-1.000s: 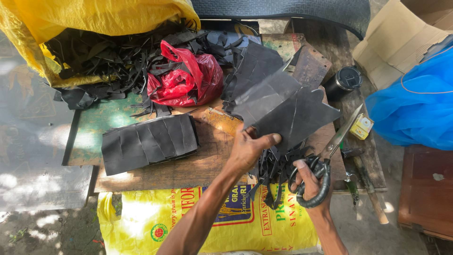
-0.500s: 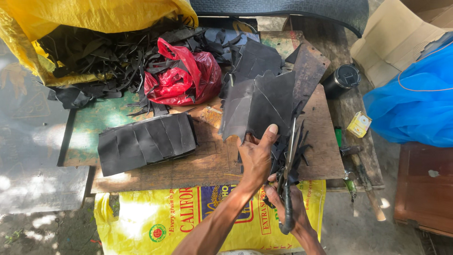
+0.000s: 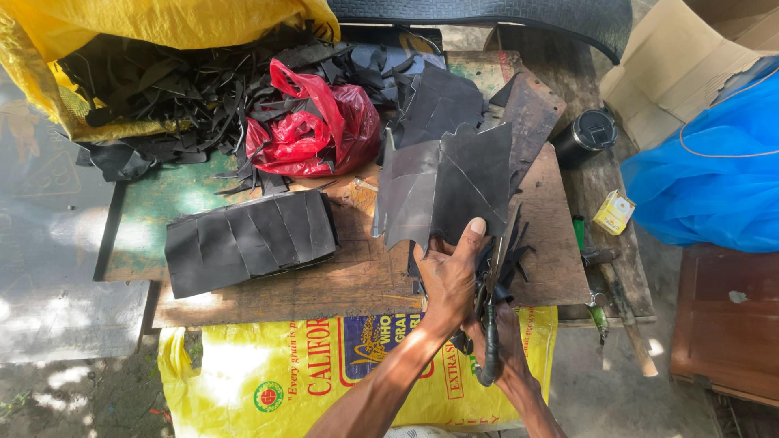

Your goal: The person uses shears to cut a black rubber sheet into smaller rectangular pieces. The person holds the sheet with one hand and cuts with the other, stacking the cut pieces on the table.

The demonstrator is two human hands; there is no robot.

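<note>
A dark leather sheet (image 3: 450, 191) stands raised above the wooden tabletop (image 3: 357, 276), pinched at its lower edge by the left hand (image 3: 446, 280), whose fingers clamp on it. Just beside, the right hand (image 3: 503, 341) grips black-handled scissors (image 3: 489, 324). A stack of cut pieces (image 3: 247, 239) lies left, a red bag (image 3: 312, 126) behind.

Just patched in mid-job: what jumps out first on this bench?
The left hand holds up dark sheets at centre, while the right hand works shears beneath. A red bag glows behind, beside black strips spilling from a yellow sack.
</note>
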